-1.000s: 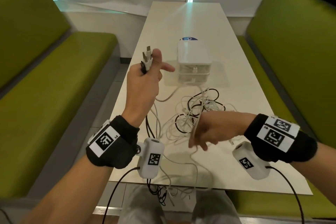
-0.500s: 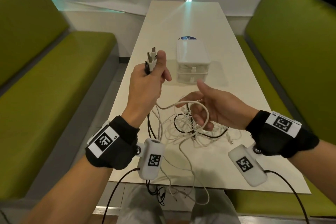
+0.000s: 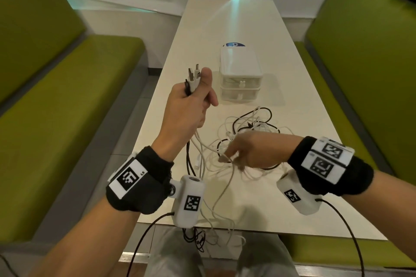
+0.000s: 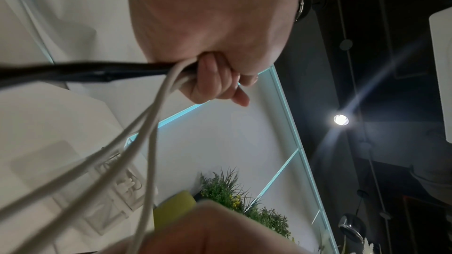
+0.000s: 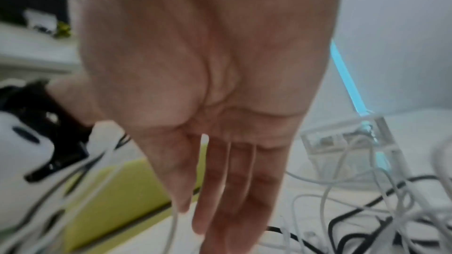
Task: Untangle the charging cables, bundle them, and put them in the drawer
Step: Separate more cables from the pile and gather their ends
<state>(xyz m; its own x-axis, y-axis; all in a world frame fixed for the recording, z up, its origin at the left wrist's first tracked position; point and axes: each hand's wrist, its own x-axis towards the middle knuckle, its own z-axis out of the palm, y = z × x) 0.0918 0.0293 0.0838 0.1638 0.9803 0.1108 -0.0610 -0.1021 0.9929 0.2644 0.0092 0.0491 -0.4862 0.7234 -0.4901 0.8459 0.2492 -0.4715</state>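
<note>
The left hand point(image 3: 188, 108) was raised above the table point(image 3: 236, 27), fingers curled tight round several plug ends point(image 3: 193, 78), white ones and a black one, sticking up past the thumb. Their cables point(image 3: 252, 132), thin white and black, trailed down into a loose tangle before the closed white drawer unit point(image 3: 240, 74). The right hand point(image 3: 252, 153), fingers straight and close together, reached into the tangle.

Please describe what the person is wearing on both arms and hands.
The hands are bare. Each wrist has a black fabric wristband carrying white tags with black square-pattern markers; the left tag reads "LS". A white rounded camera unit, also bearing a marker, hangs under each wrist with a thin black cable.
</note>
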